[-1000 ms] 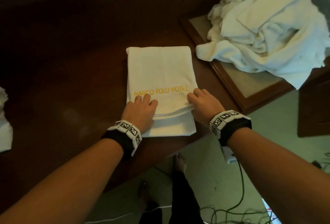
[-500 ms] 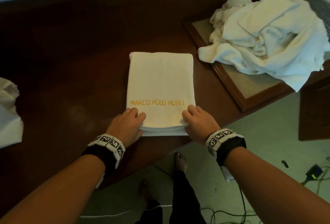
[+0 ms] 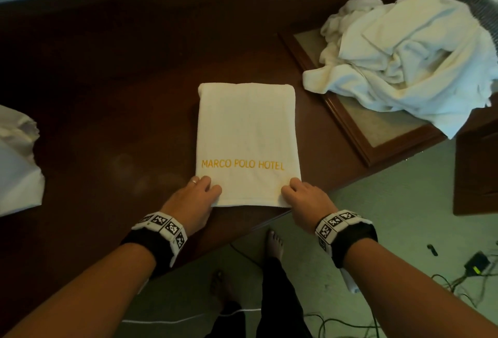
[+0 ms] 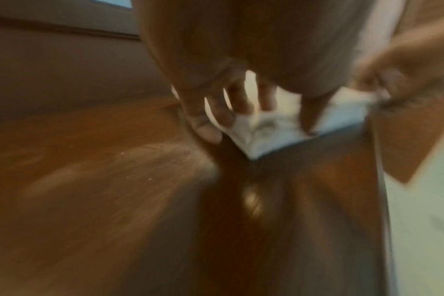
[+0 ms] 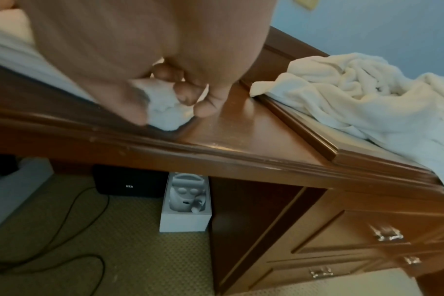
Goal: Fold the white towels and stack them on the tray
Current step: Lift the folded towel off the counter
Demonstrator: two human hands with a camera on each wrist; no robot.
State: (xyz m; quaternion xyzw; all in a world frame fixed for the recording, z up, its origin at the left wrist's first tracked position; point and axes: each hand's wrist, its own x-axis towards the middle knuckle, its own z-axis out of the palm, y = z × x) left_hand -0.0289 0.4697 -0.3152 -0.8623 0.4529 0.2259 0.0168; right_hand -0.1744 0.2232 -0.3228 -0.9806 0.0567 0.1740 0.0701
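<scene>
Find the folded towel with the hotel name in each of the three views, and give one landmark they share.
Head: the folded towel lies mid-frame on the desk, both hands pinching its near corners.
Left wrist: only its near edge shows, upper middle, under the left hand; blurred.
Right wrist: one corner shows, upper left, pinched by the right hand.
Shared landmark: the desk's dark wooden top.
</scene>
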